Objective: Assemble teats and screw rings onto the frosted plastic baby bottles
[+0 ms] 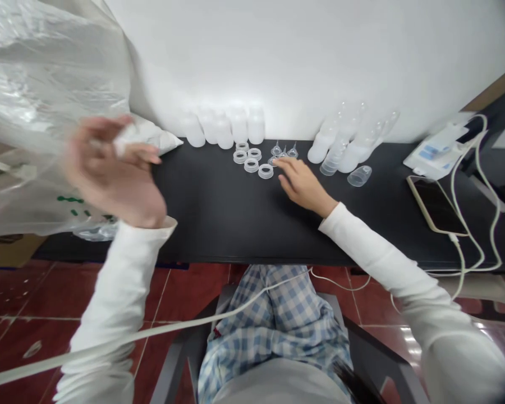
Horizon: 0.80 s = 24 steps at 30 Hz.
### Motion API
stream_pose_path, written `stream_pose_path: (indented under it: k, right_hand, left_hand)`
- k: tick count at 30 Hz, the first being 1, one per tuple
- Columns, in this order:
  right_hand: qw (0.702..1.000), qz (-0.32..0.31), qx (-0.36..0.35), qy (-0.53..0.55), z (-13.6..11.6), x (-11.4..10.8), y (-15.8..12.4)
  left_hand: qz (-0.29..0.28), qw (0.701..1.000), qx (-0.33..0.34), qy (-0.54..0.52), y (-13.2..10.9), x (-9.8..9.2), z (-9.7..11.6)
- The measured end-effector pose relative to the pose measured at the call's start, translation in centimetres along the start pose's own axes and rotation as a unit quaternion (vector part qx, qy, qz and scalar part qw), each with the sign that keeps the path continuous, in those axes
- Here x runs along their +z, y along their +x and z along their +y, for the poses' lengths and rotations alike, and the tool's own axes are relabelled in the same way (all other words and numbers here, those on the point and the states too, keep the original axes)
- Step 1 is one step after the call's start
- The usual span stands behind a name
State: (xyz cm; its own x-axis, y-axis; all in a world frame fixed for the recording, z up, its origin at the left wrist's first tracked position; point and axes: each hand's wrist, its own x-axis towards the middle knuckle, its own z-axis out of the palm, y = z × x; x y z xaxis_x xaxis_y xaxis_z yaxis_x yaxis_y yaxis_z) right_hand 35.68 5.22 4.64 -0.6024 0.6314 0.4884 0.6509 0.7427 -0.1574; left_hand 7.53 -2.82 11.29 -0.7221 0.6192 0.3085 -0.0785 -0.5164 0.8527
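Note:
My right hand (305,185) reaches palm down over the black table, thumb apart from the stretched fingers. Its fingertips are at a small group of clear bottle nipples (293,150), touching or just above the nearest one. To their left lie several translucent screw rings (251,165). Behind the rings, white baby bottles (224,132) without tops stand against the wall. My left hand (118,168) is raised at the left, in front of a large plastic bag, and smeared by motion. Something whitish shows between its fingers; whether it is held or lies behind, I cannot tell.
Capped bottles (353,151) stand at the back right, with a clear dome cap (359,176) lying before them. Farther right are a phone (437,206) on a white cable and a white box (435,150). The plastic bag (54,73) fills the left side. Another cable (160,331) crosses my lap.

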Motion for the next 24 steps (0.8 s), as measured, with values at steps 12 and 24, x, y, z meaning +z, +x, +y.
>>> stream_pose_path:
  k: [12,24]
  right_hand:
    - [0.995,0.053,0.071,-0.04,3.2,3.6,-0.4]
    - [0.989,0.018,0.137,-0.043,6.7,5.6,-0.7]
  left_hand:
    - [-0.454,0.79,0.145,0.386,-3.4,5.0,-13.5]
    - [-0.505,0.699,0.23,0.45,-5.5,7.9,-15.9]
